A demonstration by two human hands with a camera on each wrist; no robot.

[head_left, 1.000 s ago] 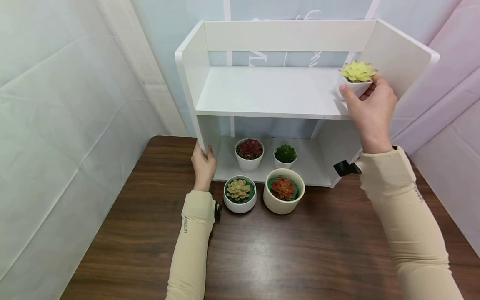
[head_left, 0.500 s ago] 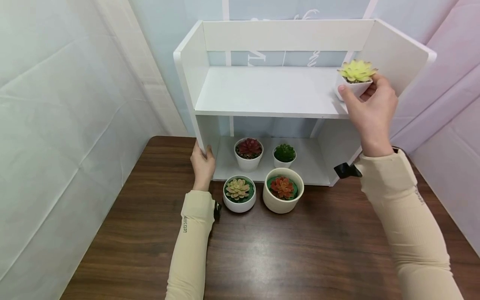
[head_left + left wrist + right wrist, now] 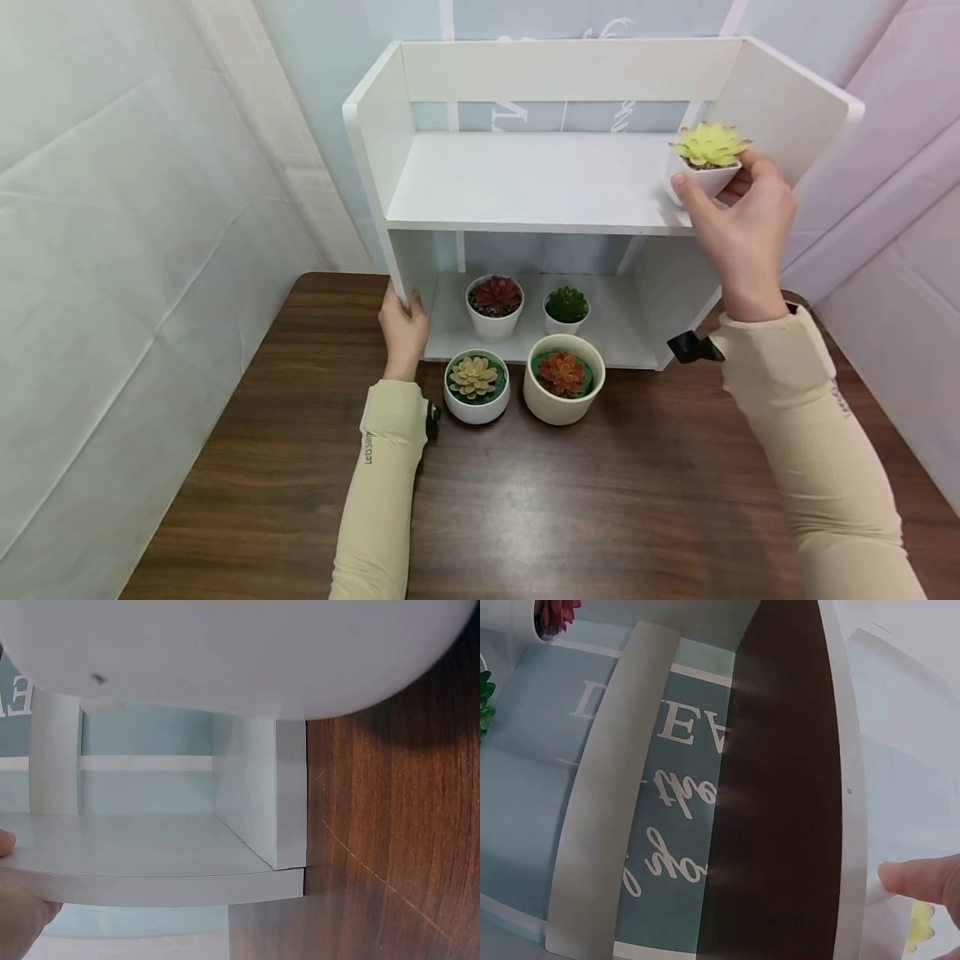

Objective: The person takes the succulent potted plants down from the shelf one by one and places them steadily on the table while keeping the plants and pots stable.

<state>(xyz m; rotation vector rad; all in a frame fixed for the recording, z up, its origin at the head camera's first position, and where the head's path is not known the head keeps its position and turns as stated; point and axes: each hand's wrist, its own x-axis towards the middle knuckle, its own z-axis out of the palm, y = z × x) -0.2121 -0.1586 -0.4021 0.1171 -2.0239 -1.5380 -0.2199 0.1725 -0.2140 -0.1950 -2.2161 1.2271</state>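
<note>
My right hand holds a square white pot with a yellow-green succulent at the right end of the upper shelf. Thumb at the front, fingers behind it; whether the pot's base touches the shelf I cannot tell. In the right wrist view a fingertip and a bit of the yellow-green leaves show at the edge. My left hand grips the left side panel of the white shelf unit low down, thumb on the inner side. The left wrist view catches part of that hand on the panel.
On the lower shelf stand a dark red succulent and a small green one, both in white pots. Before the unit, on the brown table, sit a pale succulent and an orange-red one. Light cloth hangs behind and beside.
Very little differs. The whole scene drifts slightly left in the head view. Both hands keep their holds, on the succulent pot and the side panel.
</note>
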